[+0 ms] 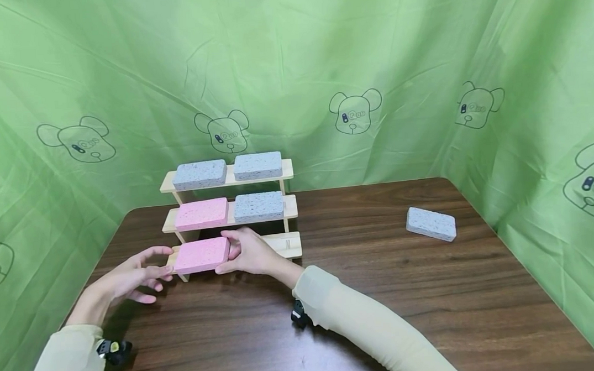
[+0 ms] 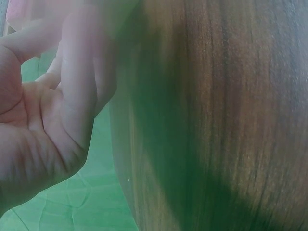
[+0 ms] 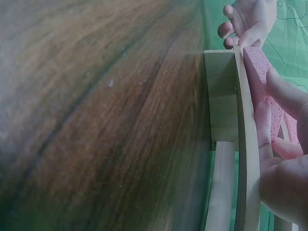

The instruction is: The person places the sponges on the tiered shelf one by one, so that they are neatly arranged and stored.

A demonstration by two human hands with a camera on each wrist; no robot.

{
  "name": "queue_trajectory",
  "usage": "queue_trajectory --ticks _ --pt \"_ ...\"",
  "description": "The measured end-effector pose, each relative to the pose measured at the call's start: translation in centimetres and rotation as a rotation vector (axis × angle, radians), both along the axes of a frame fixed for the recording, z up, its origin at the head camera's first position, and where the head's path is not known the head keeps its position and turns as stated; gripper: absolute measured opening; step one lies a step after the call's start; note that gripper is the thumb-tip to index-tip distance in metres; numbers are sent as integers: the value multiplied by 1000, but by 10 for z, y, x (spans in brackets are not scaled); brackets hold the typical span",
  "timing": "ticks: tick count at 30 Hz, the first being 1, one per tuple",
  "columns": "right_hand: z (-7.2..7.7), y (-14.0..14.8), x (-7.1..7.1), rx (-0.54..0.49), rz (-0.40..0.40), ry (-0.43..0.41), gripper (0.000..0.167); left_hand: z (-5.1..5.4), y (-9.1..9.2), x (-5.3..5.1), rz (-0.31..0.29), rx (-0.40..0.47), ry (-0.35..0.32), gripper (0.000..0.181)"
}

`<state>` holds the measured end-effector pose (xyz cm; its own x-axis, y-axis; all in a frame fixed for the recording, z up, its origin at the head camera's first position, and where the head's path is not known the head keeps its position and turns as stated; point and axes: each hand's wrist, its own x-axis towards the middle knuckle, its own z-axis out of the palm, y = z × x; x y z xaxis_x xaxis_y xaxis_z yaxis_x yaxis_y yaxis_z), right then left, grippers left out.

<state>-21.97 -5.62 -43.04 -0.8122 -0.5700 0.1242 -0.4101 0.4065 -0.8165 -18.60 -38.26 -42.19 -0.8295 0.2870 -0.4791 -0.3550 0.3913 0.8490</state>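
A pink sponge [image 1: 199, 256] lies on the left part of the lowest tier of a three-step wooden rack [image 1: 291, 245]. My right hand [image 1: 252, 253] holds this sponge by its right end, thumb at the front and fingers behind; the right wrist view shows the fingers along the pink sponge [image 3: 256, 72]. Beside the tier's left end is my left hand [image 1: 132, 277], its fingers spread and loosely bent, with fingertips close to the sponge's left end. Whether they touch it I cannot tell. The left wrist view shows the left palm [image 2: 43, 130] with nothing gripped.
Another pink sponge [image 1: 201, 213] and a blue sponge [image 1: 258, 206] lie on the middle tier. The top tier holds two blue sponges, one left [image 1: 200, 174] and one right [image 1: 258, 166]. A separate blue sponge [image 1: 431, 224] lies on the brown table [image 1: 360, 271]. Green curtains [image 1: 291, 53] surround the table.
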Motion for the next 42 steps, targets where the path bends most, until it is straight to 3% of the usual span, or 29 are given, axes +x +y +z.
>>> queue_trajectory --ticks 8,16,32,38,42 --pt "1 1 -1 16 2 26 88 0 -1 0 -5 5 0 57" --pt "1 0 -1 6 0 -25 89 0 -1 1 -7 10 4 53" --pt "1 0 -1 37 -7 -12 88 0 -1 1 8 4 -5 54" --pt "2 0 -1 7 3 -7 86 1 -1 2 8 3 -1 54" --pt "4 3 5 -47 -19 -59 85 0 0 1 6 4 0 56"
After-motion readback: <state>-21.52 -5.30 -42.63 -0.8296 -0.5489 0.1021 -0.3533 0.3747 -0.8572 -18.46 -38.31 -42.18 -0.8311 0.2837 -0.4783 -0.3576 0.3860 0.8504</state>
